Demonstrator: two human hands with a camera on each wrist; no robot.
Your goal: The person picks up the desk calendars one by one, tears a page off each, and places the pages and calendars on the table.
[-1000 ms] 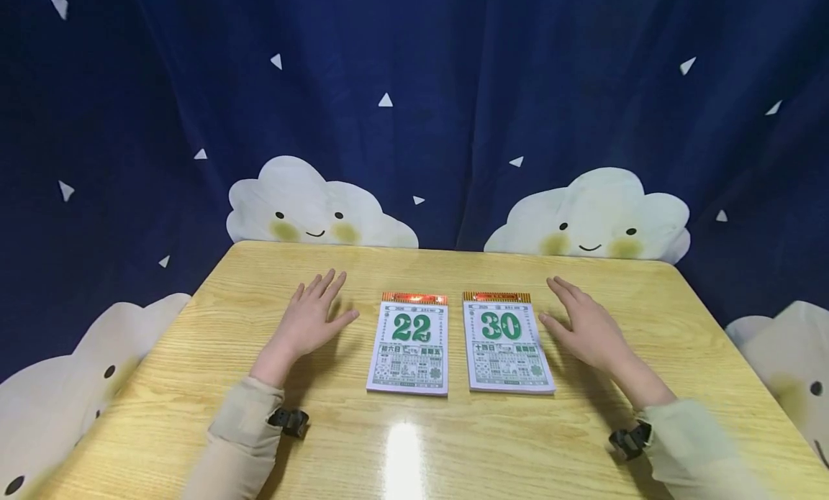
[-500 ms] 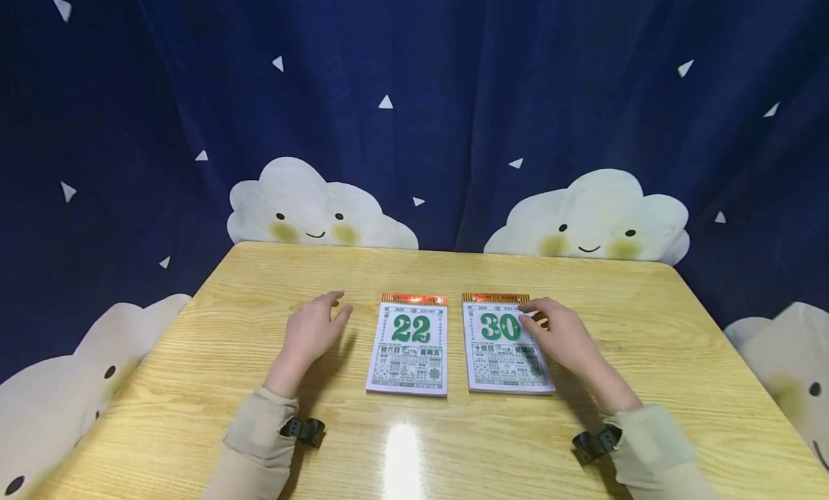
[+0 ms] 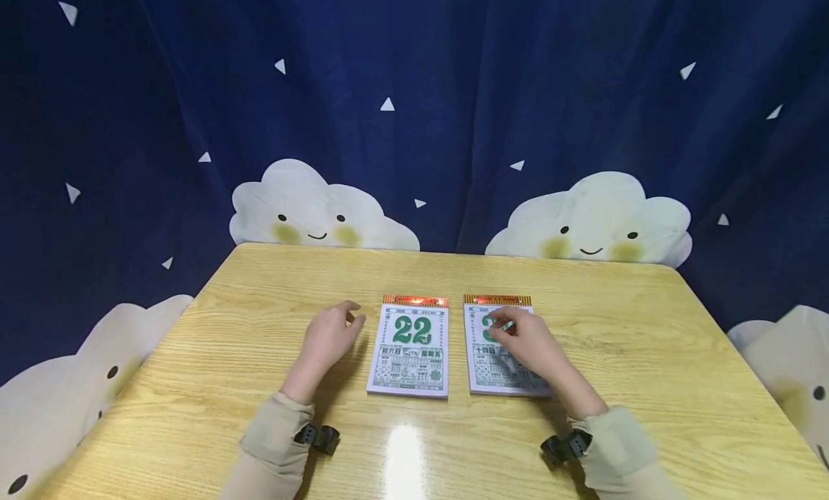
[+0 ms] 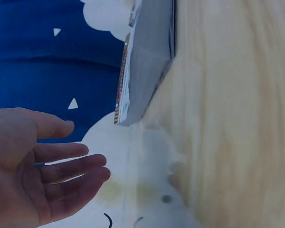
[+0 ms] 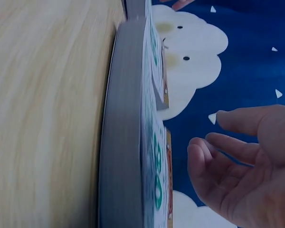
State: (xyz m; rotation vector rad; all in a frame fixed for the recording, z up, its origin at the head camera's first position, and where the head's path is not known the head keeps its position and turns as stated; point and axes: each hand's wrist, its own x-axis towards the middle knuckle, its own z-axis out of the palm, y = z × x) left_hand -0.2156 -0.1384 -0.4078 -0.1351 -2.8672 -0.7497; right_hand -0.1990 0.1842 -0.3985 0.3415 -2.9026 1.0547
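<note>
Two thick tear-off calendars lie face up side by side. The left calendar [image 3: 408, 374] bears a large green 22 under a red-and-gold header strip. On the right calendar [image 3: 482, 378] a green 30 is partly covered by my right hand [image 3: 534, 345]. That hand hovers over the pad with fingers loosely bent; the right wrist view shows a gap between thumb and fingers [image 5: 204, 159] with nothing in it. Just left of the 22 calendar my left hand [image 3: 327, 338] hangs above the table, its fingers [image 4: 78, 168] relaxed and holding nothing.
The pads rest mid-way on a pale wooden table [image 3: 246, 320]. Behind it hangs a dark blue curtain [image 3: 434, 111] with white triangles and smiling clouds. Each wrist carries a small black camera, one at the left cuff [image 3: 317, 437] and one at the right cuff [image 3: 565, 448].
My right hand has moved left from beside the 30 calendar to over it. My left hand has come a little right, nearer the 22 calendar. Both hands' spread fingers have bent in.
</note>
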